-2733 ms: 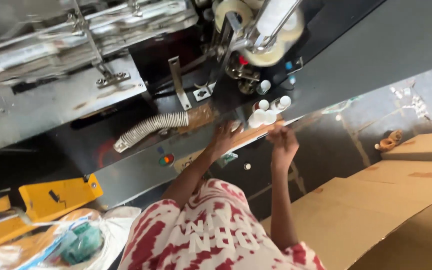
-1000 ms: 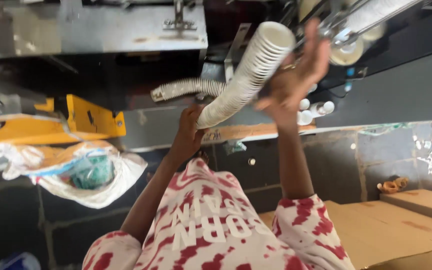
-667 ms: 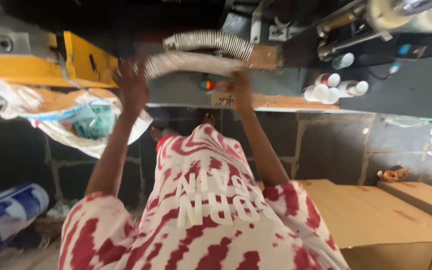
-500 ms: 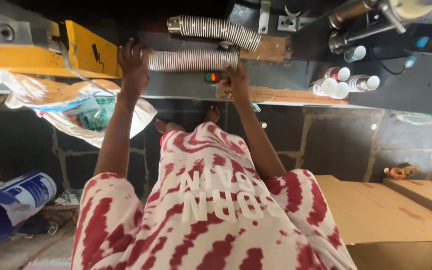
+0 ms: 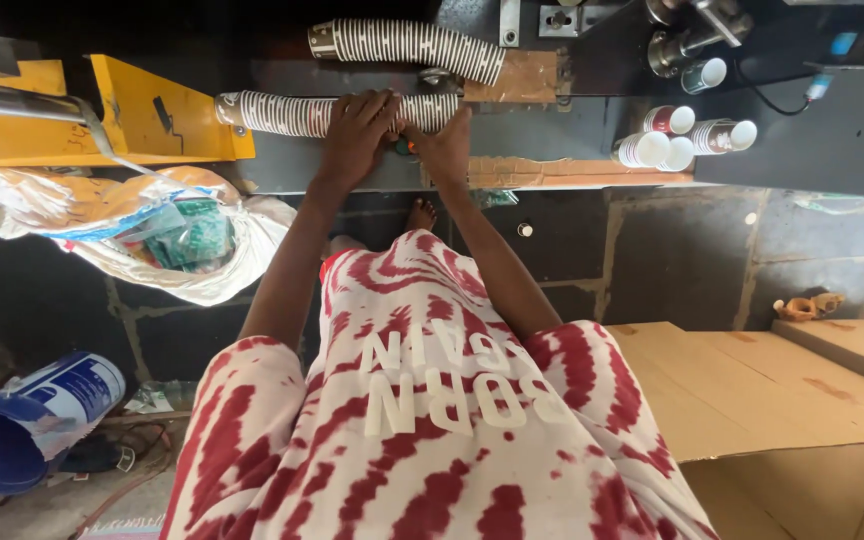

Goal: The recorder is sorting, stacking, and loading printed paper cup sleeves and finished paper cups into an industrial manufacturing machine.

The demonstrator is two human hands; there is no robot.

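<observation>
Left hand: your left hand [image 5: 357, 130] lies over the middle of the long stack of striped paper cups [image 5: 292, 113], fingers curled down around it, so you have hold of the stack there.
Right hand: your right hand [image 5: 442, 140] is at the stack's right end, fingers closed against the last cups; whether they wrap fully round is hidden by the hand itself.
Where the stack is: it lies on its side along the dark machine ledge [image 5: 572, 135], its left end reaching toward the yellow metal bracket [image 5: 152, 115].
Done so far: I judge this stack laid down on the ledge, level and in line; a second, curved stack of cups [image 5: 402, 45] already lies just above it.
Left to do: both hands are on the stack, so it is not released; a few short cup stacks [image 5: 667, 140] lie loose to the right.
Around you: a crumpled plastic bag [image 5: 142, 235] hangs at left, flat cardboard [image 5: 782, 390] at lower right.
</observation>
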